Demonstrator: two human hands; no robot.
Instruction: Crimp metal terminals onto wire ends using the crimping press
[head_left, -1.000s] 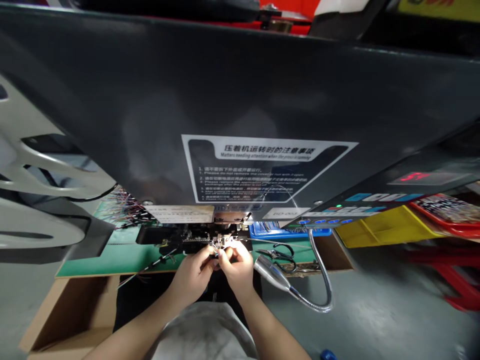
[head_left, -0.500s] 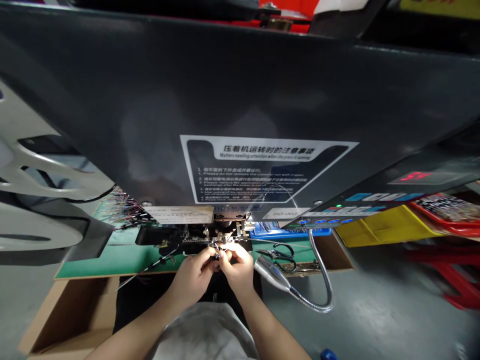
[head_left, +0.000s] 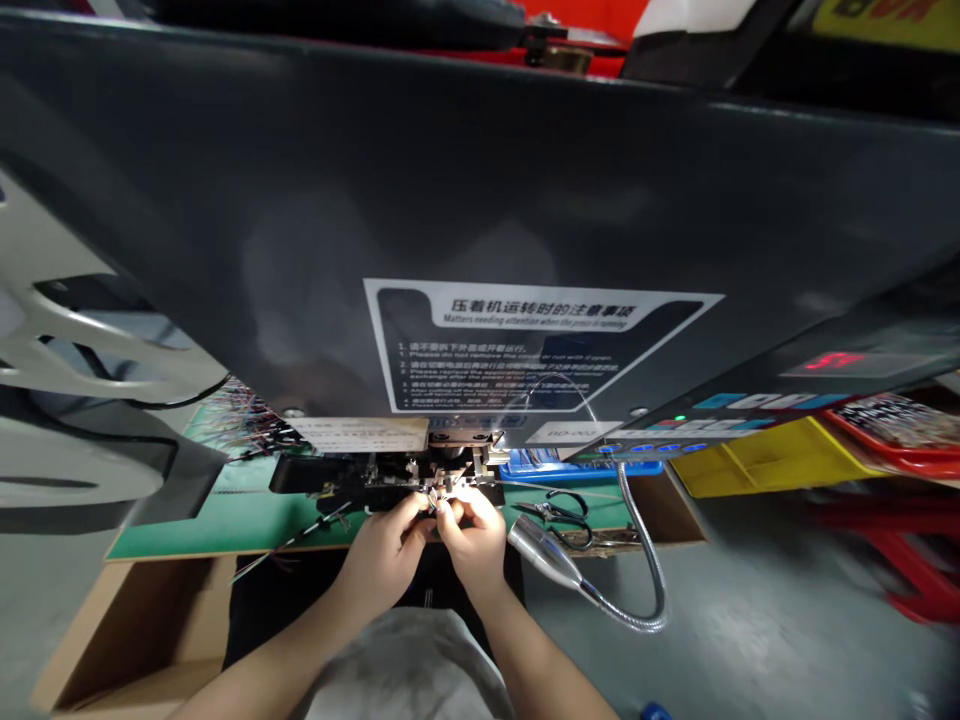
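Note:
Under the dark press machine (head_left: 465,180), both hands meet at its lit crimping head (head_left: 450,475). My left hand (head_left: 386,550) pinches thin wires (head_left: 433,497) between thumb and fingers. Close beside it, my right hand (head_left: 474,540) is closed on the same small wires, fingertips nearly touching the left ones. The wire ends are too small to make out. A bundle of wires (head_left: 300,535) lies across the green mat (head_left: 165,525) to the left.
Scissors (head_left: 562,510) lie right of the hands, by a flexible metal lamp (head_left: 547,555). Behind them sits a blue tray (head_left: 585,468). More wires (head_left: 247,425) are piled at the left. Further right are a yellow bin (head_left: 772,460) and a red tray (head_left: 900,440).
Both hands stay at the crimping head, with only slight movement of the fingers and wires. The camera view has shifted a little.

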